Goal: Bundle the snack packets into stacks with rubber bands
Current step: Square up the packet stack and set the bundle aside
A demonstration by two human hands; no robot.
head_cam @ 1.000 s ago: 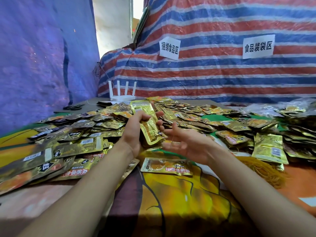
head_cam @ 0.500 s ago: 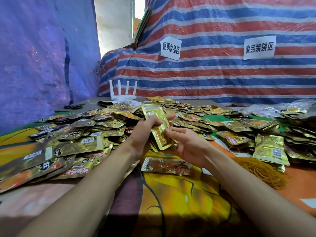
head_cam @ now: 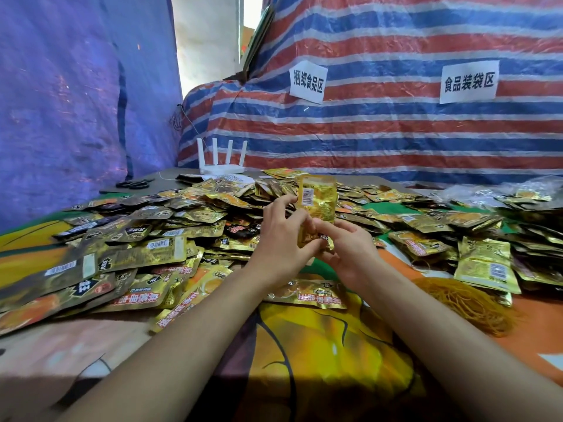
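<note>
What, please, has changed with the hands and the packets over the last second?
The right hand, open beside the left hand before, closed in and now grips the held packets too. They were tilted; now they stand upright, barcode towards the camera. The rubber bands and the loose pile stayed put.

A white router [head_cam: 221,167] was stood at the far edge of the table [head_cam: 170,175], black scissors [head_cam: 134,184] laid left of it; two white paper signs [head_cam: 308,81] were fixed on the striped tarpaulin [head_cam: 396,138] behind.
</note>
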